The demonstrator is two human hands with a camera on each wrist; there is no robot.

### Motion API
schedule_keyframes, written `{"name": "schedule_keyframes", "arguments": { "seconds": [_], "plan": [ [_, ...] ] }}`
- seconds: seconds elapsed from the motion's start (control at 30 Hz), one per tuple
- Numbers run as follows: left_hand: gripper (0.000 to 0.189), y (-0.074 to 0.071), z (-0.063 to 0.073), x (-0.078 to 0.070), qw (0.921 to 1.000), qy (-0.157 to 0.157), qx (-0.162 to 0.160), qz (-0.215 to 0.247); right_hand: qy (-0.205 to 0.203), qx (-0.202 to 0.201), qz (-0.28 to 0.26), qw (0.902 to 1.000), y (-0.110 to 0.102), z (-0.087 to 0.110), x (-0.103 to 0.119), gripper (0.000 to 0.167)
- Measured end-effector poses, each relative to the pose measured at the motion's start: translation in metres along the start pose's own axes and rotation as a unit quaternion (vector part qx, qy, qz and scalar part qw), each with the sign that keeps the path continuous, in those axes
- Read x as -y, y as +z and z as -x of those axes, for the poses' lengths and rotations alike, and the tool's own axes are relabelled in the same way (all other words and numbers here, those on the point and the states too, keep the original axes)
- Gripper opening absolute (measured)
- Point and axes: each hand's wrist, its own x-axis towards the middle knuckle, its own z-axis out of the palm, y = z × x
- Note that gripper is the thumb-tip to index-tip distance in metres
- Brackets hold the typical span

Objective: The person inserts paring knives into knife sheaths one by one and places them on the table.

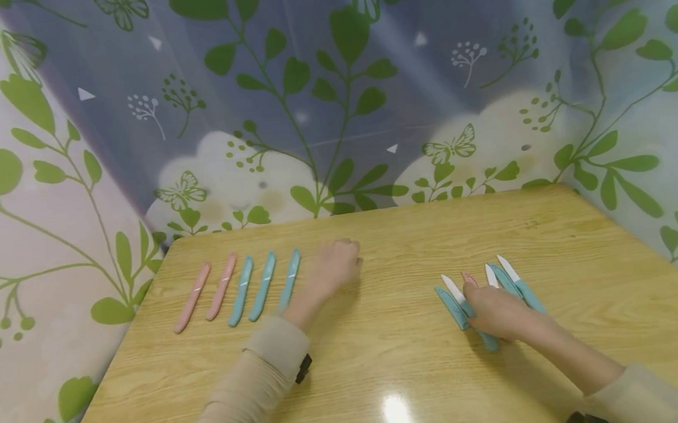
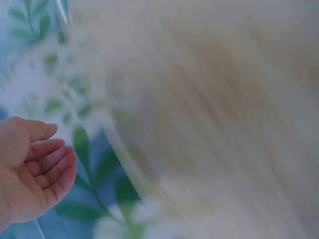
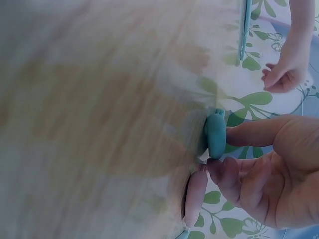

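My right hand (image 1: 499,312) pinches the teal handle (image 3: 217,137) of a small white-bladed knife (image 1: 453,288) between thumb and fingers, low over the table. A teal sheath (image 1: 451,309) lies at its left. Just beyond the fingers, a pink piece (image 1: 469,279) is partly hidden; a pink rounded end (image 3: 194,198) shows beside the fingertips in the right wrist view. My left hand (image 1: 334,262), blurred in the head view, hovers right of a row of sheathed knives; in the left wrist view the hand (image 2: 37,174) is empty, fingers loosely bent.
The row holds two pink sheathed knives (image 1: 192,298) and several teal ones (image 1: 263,287). Right of my right hand lie another white blade (image 1: 491,275), a teal sheath (image 1: 505,281) and a teal-handled knife (image 1: 530,296). A leaf-patterned curtain (image 1: 334,111) hangs behind the wooden table (image 1: 390,335).
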Motion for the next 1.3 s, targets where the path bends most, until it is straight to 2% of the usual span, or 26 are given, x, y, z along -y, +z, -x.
{"name": "schedule_keyframes", "arguments": {
  "seconds": [0.07,0.13,0.23,0.33,0.43,0.47,0.53,0.6,0.67,0.83,0.93,1.2,1.3],
  "plan": [
    [0.01,0.002,-0.001,-0.02,0.9992,0.039,0.011,0.003,-0.006,-0.004,0.004,1.0,0.0,0.0,-0.001,0.033],
    [0.008,0.004,-0.002,-0.039,0.9965,0.072,0.04,0.011,-0.009,-0.005,0.005,0.9999,0.0,0.0,-0.001,0.036],
    [0.006,0.007,-0.004,-0.067,0.9888,0.122,0.083,-0.023,-0.01,0.001,0.001,0.9999,0.0,0.001,-0.001,0.036],
    [0.008,0.01,-0.006,-0.09,0.9747,0.182,0.1,-0.083,-0.006,0.009,-0.012,0.9999,0.0,0.001,-0.001,0.033],
    [0.015,0.016,-0.007,-0.109,0.956,0.231,0.089,-0.157,-0.009,0.015,-0.028,0.9994,-0.001,0.001,-0.002,0.03],
    [0.018,0.018,-0.008,-0.114,0.9498,0.243,0.085,-0.178,-0.012,0.014,-0.032,0.9993,-0.001,0.001,-0.003,0.029],
    [0.022,0.021,-0.008,-0.123,0.9384,0.26,0.079,-0.213,-0.018,0.014,-0.039,0.999,-0.002,-0.001,-0.006,0.038],
    [0.023,0.024,-0.009,-0.131,0.9313,0.27,0.085,-0.229,-0.026,0.015,-0.048,0.9984,-0.003,-0.001,-0.008,0.045],
    [0.024,0.025,-0.009,-0.137,0.9278,0.277,0.098,-0.23,-0.031,0.012,-0.05,0.9982,-0.004,-0.001,-0.009,0.046],
    [0.034,0.03,-0.01,-0.144,0.9263,0.28,0.126,-0.219,-0.029,0.006,-0.067,0.9973,-0.006,0.004,-0.01,0.034],
    [0.037,0.033,-0.01,-0.144,0.9266,0.279,0.129,-0.217,-0.028,0.006,-0.075,0.9968,-0.007,0.006,-0.011,0.037],
    [0.019,0.03,-0.011,-0.138,0.9336,0.259,0.149,-0.198,-0.013,0.006,-0.055,0.9984,-0.009,0.004,-0.011,0.032],
    [0.015,0.03,-0.012,-0.133,0.9406,0.249,0.148,-0.177,-0.014,0.004,-0.043,0.999,-0.009,0.003,-0.011,0.03]
  ]
}}
